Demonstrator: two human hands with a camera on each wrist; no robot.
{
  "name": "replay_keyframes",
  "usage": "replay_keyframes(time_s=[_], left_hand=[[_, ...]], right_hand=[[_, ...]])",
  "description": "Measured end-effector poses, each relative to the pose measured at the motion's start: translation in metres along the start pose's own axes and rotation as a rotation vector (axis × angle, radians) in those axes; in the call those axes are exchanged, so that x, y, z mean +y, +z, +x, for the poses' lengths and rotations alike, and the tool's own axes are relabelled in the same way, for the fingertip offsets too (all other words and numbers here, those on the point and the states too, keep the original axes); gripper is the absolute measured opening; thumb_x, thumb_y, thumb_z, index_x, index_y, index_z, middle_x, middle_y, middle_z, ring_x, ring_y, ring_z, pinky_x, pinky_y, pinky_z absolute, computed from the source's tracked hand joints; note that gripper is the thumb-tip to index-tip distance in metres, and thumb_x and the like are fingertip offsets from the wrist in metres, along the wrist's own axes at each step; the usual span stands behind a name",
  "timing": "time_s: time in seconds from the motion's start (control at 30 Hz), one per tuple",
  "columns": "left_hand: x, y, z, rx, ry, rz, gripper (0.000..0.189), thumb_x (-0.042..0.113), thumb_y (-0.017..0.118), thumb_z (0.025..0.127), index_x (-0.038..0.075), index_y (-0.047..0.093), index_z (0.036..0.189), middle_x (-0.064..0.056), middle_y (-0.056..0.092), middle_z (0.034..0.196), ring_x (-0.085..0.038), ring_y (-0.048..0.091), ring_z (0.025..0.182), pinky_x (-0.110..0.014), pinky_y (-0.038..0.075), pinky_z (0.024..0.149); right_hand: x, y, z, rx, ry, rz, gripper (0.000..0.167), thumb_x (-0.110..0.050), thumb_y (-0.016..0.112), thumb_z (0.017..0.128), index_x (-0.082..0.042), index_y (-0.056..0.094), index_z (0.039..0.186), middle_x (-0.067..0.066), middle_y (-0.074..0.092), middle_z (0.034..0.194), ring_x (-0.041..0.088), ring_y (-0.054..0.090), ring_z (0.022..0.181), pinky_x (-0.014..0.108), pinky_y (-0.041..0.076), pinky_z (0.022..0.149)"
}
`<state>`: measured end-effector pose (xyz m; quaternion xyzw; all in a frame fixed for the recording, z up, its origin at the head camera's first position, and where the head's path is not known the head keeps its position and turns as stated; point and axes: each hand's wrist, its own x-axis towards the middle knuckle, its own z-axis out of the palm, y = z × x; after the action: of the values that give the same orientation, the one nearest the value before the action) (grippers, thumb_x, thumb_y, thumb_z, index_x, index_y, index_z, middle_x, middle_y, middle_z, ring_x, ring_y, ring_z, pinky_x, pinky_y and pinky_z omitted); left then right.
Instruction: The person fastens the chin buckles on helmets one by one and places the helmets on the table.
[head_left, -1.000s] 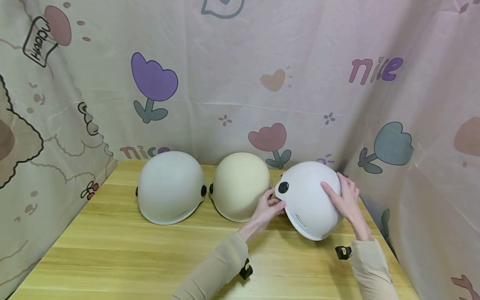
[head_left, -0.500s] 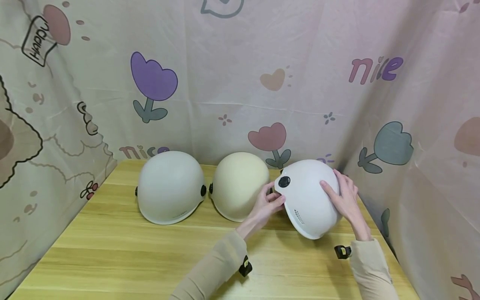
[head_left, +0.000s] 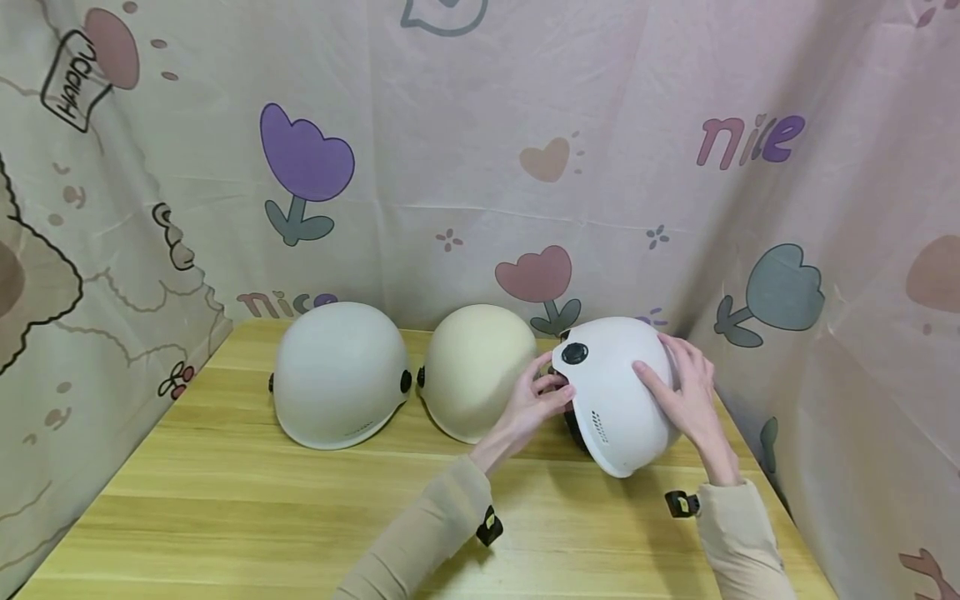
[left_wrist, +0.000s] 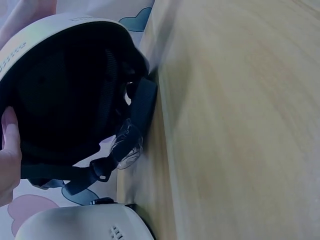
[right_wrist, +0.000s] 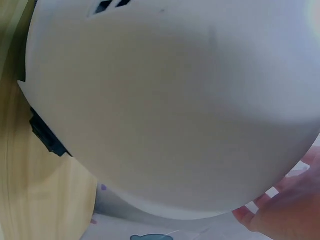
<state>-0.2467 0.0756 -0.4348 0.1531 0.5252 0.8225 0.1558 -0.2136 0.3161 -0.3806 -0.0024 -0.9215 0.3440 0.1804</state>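
Observation:
A white helmet (head_left: 618,396) is tilted at the right of the table, its opening turned to the left. My left hand (head_left: 528,408) pinches its left rim near the round black button (head_left: 575,353). My right hand (head_left: 690,392) holds the shell's right side, thumb and fingers spread around the curve. The left wrist view shows the dark lining (left_wrist: 60,95) and a black chin strap (left_wrist: 142,107) hanging from the helmet, with a scrap of clear plastic on it. In the right wrist view the smooth shell (right_wrist: 165,110) hides most of the scene.
Just left of my left hand sits a cream helmet (head_left: 476,367), and beyond it a grey-white helmet (head_left: 337,375). All are on a wooden table (head_left: 247,517). A printed curtain (head_left: 427,167) hangs behind and along both sides.
The white helmet has tipped and turned slightly, its left side rising and its dark inside coming into view. My left hand has shifted up a little with the rim.

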Motion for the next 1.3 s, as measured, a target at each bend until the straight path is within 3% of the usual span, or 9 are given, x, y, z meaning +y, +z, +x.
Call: replay_keyframes(time_s=[0.37,0.67,0.9,1.1,1.23,1.3], left_hand=[[0.006,0.004,0.004,-0.016,-0.012,-0.031,0.076,-0.005,0.063,0.094,0.011,0.026,0.159,-0.006,0.06,0.11,-0.011,0.068,0.088,-0.042,0.059,0.097],[0.011,0.002,0.005,-0.133,0.007,-0.001,0.062,0.005,0.05,0.104,0.015,0.026,0.16,0.0,0.061,0.107,-0.014,0.066,0.097,-0.048,0.054,0.104],[0.013,-0.001,0.007,-0.064,0.008,0.077,0.055,0.005,0.048,0.104,0.01,0.033,0.157,-0.011,0.058,0.119,-0.015,0.058,0.097,-0.05,0.055,0.103],[0.012,-0.002,0.006,-0.058,0.015,0.09,0.055,0.006,0.047,0.105,0.008,0.032,0.157,-0.021,0.054,0.131,-0.015,0.057,0.1,-0.053,0.053,0.105],[0.009,-0.003,0.006,-0.088,0.029,0.083,0.056,0.006,0.047,0.105,0.01,0.029,0.159,-0.029,0.053,0.136,-0.039,0.062,0.114,-0.054,0.051,0.106],[0.008,-0.001,0.005,-0.117,0.03,0.074,0.06,0.006,0.048,0.105,0.012,0.025,0.16,-0.031,0.054,0.137,-0.044,0.061,0.121,-0.053,0.052,0.106]], right_hand=[[-0.01,0.004,-0.002,0.07,-0.136,0.048,0.054,-0.032,0.07,0.092,-0.011,0.057,0.14,0.017,0.041,0.154,0.037,0.026,0.14,0.075,0.032,0.099],[-0.013,0.003,0.0,0.078,-0.15,0.022,0.055,-0.03,0.069,0.092,-0.009,0.056,0.141,0.019,0.04,0.154,0.04,0.026,0.14,0.075,0.032,0.1],[-0.017,0.003,0.001,0.083,-0.158,-0.038,0.057,-0.034,0.068,0.092,-0.008,0.056,0.141,0.019,0.042,0.154,0.042,0.026,0.139,0.072,0.029,0.102],[-0.019,0.002,0.002,0.094,-0.173,-0.085,0.063,-0.039,0.072,0.089,-0.008,0.056,0.141,0.019,0.045,0.153,0.041,0.028,0.138,0.067,0.026,0.104],[-0.017,0.003,0.001,0.073,-0.154,-0.087,0.071,-0.041,0.075,0.086,-0.009,0.052,0.145,0.018,0.042,0.156,0.041,0.029,0.139,0.07,0.03,0.104],[-0.015,0.004,0.001,0.068,-0.143,-0.079,0.073,-0.04,0.076,0.086,-0.01,0.049,0.147,0.018,0.039,0.157,0.041,0.028,0.14,0.072,0.031,0.104]])
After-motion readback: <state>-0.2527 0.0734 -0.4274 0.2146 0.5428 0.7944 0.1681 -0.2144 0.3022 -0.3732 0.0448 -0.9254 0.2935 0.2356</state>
